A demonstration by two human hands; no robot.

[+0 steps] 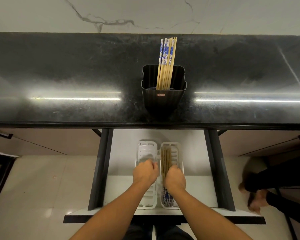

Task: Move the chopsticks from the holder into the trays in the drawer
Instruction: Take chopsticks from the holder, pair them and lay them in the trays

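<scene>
Placing step: right hand (175, 179) closed on a bunch of chopsticks (166, 161) in the right tray (180, 153), left hand (145, 172) curled empty over the left tray (146, 148); more sticks (166, 63) in the holder (164, 101) behind the trays on the tabletop (59, 75), so next prob let go & reach back up.

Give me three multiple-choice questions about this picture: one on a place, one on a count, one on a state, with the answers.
1. Where does the holder stand?
A. on the black counter
B. inside the drawer
C. on the floor

2. How many white trays lie in the drawer?
A. one
B. two
C. four

3. What is the state of the left tray?
A. full of chopsticks
B. no chopsticks visible
C. turned over

Answers:
1 A, it stands on the counter above the drawer.
2 B, the trays lie side by side.
3 B, only the right tray shows chopsticks.
</scene>
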